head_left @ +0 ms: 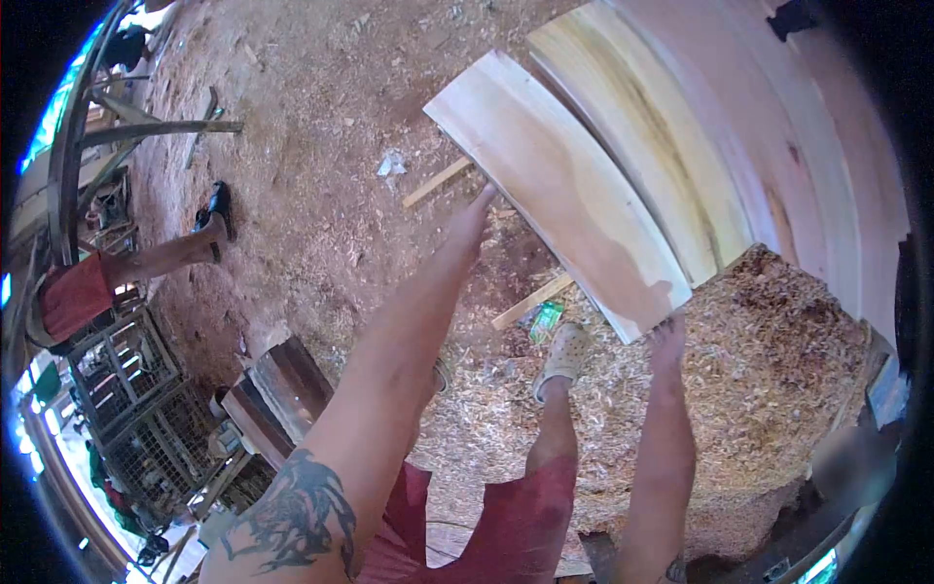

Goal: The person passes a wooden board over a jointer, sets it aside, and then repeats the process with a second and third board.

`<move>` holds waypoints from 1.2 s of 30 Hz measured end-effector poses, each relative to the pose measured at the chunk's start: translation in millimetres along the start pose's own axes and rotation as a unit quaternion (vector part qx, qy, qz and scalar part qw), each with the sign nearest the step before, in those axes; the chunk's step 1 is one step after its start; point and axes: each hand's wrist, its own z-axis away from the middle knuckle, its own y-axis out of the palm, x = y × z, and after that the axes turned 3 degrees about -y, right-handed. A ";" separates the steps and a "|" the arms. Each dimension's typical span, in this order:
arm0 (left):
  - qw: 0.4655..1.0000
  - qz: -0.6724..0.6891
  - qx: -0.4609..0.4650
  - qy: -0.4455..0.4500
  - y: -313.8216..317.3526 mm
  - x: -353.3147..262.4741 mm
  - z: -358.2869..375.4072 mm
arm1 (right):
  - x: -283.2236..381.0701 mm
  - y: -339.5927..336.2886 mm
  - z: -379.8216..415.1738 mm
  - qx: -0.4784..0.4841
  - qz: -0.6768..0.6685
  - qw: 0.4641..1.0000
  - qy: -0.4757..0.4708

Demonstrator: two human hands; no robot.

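A wide pale wooden plank point(559, 185) slants across the upper middle, its near end lower than the boards beside it in the view. My left hand point(475, 216) grips its left long edge, with the fingers partly hidden at the edge. At the near end, my right hand point(668, 343) is closed on the corner. Beside the plank on the right lies a yellowish board point(632, 107) with a dark streak along it. Shadows of my arms fall on the plank's face.
More wide boards point(739, 117) lie at the right. Wood shavings point(778, 341) are heaped below them. Thin wood strips point(533, 300) and a green wrapper point(547, 321) lie on the ground near my clog point(562, 352). Another person's leg point(161, 261) and a wire-mesh cage point(146, 399) are at left.
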 end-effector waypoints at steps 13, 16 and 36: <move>0.995 0.084 0.046 0.029 48.7 -27.8 -37.5 | -27.7 25.7 -61.1 0.068 -0.175 0.982 0.028; 0.995 0.070 0.064 0.015 37.2 -30.9 -39.8 | -54.9 41.0 -41.1 -0.022 -0.226 0.974 0.017; 0.997 -0.066 -0.011 -0.049 -200.6 76.0 -31.3 | -262.9 72.8 110.2 -0.016 -0.193 0.972 0.131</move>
